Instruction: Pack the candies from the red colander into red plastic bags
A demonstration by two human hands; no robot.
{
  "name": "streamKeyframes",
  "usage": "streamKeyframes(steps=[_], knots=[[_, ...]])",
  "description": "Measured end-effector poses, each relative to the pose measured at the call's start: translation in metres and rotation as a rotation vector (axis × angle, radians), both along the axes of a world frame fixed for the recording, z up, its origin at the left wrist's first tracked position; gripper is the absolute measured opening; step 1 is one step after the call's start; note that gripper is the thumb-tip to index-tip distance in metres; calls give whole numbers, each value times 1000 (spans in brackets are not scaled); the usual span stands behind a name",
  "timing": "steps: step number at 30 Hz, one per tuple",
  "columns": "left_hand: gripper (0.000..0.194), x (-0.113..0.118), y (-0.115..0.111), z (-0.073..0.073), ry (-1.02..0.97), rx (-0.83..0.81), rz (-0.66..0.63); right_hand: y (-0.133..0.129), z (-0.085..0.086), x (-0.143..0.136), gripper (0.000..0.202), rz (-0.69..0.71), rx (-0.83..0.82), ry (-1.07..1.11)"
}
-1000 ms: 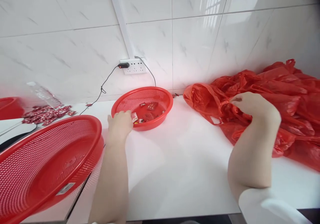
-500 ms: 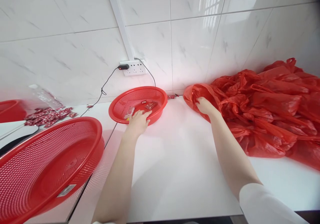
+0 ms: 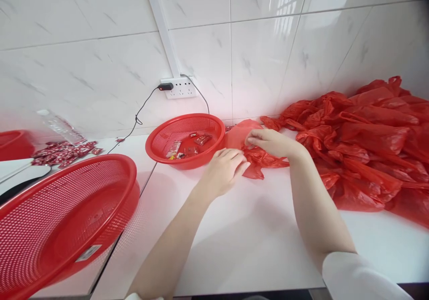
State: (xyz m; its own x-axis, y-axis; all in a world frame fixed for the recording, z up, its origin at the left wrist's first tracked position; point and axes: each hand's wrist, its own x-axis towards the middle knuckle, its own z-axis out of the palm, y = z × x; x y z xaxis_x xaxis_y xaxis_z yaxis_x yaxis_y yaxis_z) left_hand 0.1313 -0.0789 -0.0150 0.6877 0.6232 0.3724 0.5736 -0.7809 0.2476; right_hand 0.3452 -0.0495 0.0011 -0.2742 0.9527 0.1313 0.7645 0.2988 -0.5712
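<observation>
A crumpled red plastic bag (image 3: 266, 159) lies on the white table, pulled out to the left of a larger heap. My right hand (image 3: 270, 142) is closed on its upper part, with thumb and fingertips bent into the film. Close by on the left, my left hand (image 3: 223, 170) reaches toward the same bag; its fingers lie side by side and the thumb stands apart. Behind that hand is a small red mesh basket (image 3: 214, 154) with several little wrapped packets (image 3: 203, 139) inside.
The heap of red plastic bags (image 3: 368, 143) covers the right side. At left stands a large red basket (image 3: 124, 168), with a pile of red packets (image 3: 63, 153) and a clear plastic container (image 3: 62, 125) behind it. A socket strip (image 3: 181, 88) with cables is on the tiled wall.
My left hand has left the small basket and moved right. My right hand has drawn a bag leftward from the heap's edge, toward my left hand.
</observation>
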Motion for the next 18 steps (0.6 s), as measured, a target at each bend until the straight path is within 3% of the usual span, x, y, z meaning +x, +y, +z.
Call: streamKeyframes(steps=[4, 8, 12, 15, 18], knots=[[47, -4, 16, -19, 179, -26, 162, 20, -26, -6, 27, -256, -48, -290], [30, -5, 22, -23, 233, -34, 252, 36, -49, -11, 29, -379, -124, -336], [23, 1, 14, -13, 4, 106, 150, 32, -39, -14, 14, -305, -125, -316], [29, 3, 8, -9, -41, 207, 95, 15, -14, -14, 26, -68, -43, -199], [28, 1, 10, -15, 53, 132, 147, -5, 7, -15, 34, 133, 51, -4]])
